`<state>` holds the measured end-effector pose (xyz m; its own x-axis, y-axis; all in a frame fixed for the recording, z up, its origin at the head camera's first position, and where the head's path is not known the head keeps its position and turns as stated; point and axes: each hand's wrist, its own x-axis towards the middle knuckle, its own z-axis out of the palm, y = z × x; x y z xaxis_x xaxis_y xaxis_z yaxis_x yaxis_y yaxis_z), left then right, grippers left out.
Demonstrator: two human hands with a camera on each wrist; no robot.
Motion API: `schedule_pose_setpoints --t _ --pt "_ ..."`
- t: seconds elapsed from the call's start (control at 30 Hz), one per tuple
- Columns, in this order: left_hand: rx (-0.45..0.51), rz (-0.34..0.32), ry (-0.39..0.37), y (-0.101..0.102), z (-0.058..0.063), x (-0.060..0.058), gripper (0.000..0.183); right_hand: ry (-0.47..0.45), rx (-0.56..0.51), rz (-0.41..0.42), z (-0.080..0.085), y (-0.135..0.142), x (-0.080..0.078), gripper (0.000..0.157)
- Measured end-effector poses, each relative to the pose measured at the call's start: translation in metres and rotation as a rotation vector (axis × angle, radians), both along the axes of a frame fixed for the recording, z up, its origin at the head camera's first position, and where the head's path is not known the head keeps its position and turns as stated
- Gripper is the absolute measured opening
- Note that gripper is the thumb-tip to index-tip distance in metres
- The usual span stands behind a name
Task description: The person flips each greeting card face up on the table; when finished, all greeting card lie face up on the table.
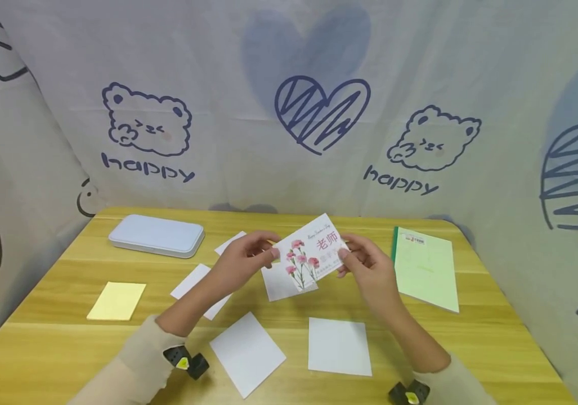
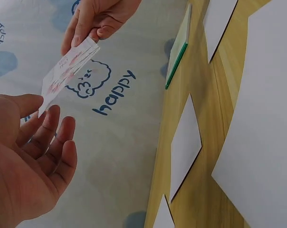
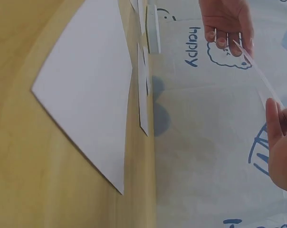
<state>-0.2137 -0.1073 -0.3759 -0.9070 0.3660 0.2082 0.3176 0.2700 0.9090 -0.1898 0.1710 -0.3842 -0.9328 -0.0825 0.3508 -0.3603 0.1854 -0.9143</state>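
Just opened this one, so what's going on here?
A person holds up a carnation-printed card above a wooden table, the left hand and right hand pinching it at opposite ends. Several white cards lie spread out below. A pale case and a yellow notepad rest on the left of the table, a green-spined notebook on the right.

"老师" on card [image 1: 309,254], "happy" on bkgd cloth [image 1: 240,140]
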Motion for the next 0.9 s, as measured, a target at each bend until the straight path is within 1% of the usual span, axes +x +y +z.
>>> schedule_pose_setpoints --t 0.07,0.13,0.2,0.27,0.33,0.43,0.53,0.63,0.73,0.9 --pt "0.001 0.010 -0.016 -0.001 0.001 -0.001 0.030 0.002 -0.026 0.009 0.000 0.000 -0.002 0.032" --pt "-0.002 0.019 -0.033 -0.002 0.003 -0.003 0.029 -0.016 -0.021 0.030 0.000 0.001 -0.004 0.037" --pt "-0.018 0.023 -0.050 -0.001 0.003 -0.006 0.028 -0.040 0.027 0.041 0.001 0.003 -0.006 0.042" --pt "-0.041 0.004 -0.059 0.001 0.002 -0.012 0.027 -0.061 0.094 0.028 0.004 0.008 -0.010 0.046" --pt "-0.071 -0.028 -0.058 0.007 -0.002 -0.020 0.027 -0.074 0.182 0.003 0.007 0.017 -0.015 0.048" --pt "-0.116 -0.075 -0.077 0.020 -0.006 -0.035 0.028 -0.079 0.276 -0.014 0.011 0.031 -0.026 0.050" --pt "-0.158 -0.095 -0.105 0.035 -0.008 -0.051 0.028 -0.082 0.370 0.009 0.012 0.044 -0.038 0.051" --pt "-0.175 -0.105 -0.111 0.048 -0.011 -0.068 0.027 -0.101 0.451 0.029 0.007 0.056 -0.055 0.048" --pt "-0.165 -0.125 -0.129 0.061 -0.018 -0.084 0.026 -0.137 0.495 0.021 -0.002 0.067 -0.073 0.042" --pt "-0.157 -0.142 -0.162 0.084 -0.032 -0.108 0.022 -0.195 0.526 -0.031 -0.015 0.080 -0.098 0.037"
